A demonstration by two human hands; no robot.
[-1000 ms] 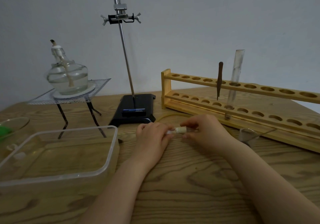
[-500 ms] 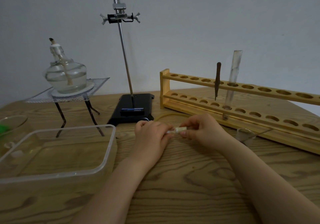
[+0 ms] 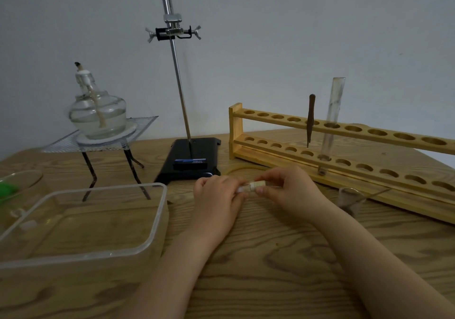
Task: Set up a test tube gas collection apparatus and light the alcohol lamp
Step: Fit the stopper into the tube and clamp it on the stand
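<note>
worktop point(image 3: 270, 257): wood grain
right hand point(image 3: 286, 190): pinches stopper point(image 3: 258, 185)
left hand point(image 3: 218, 195): grips glass tube point(image 3: 242, 189) at stopper
lamp point(image 3: 97, 116): unlit, on mesh

A plain pale grey wall point(image 3: 295, 35) fills the upper half of the view, unmarked and evenly lit by soft, dim light. Below it runs a wooden tabletop point(image 3: 283, 257) with bold, swirling brown grain, its far edge meeting the wall. Shadows on the wood are faint and diffuse.
</note>
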